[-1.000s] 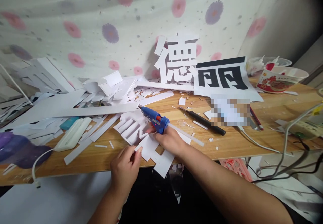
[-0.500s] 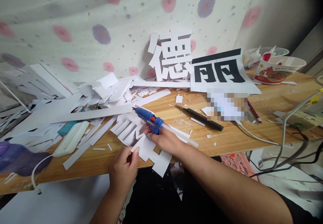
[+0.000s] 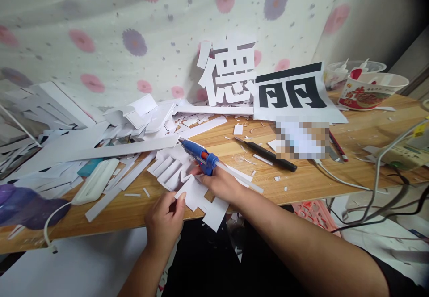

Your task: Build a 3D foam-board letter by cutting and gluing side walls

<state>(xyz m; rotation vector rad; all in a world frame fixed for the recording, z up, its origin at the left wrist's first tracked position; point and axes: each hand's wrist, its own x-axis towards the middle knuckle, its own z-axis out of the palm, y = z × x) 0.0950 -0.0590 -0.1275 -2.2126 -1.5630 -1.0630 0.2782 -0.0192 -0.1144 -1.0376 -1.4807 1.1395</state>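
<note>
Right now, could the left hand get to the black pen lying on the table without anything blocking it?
Probably not cleanly. The left hand pinches the white cutout, and the right hand with the blue glue gun lies between it and the black pen.

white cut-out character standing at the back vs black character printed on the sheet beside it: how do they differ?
The white cut-out foam-board character is a freestanding shape with open gaps, propped upright against the floral cloth. The black character on the white printed sheet is flat ink on uncut paper that leans back and curls onto the wooden table. Both are bold block-style characters of similar height.
</note>
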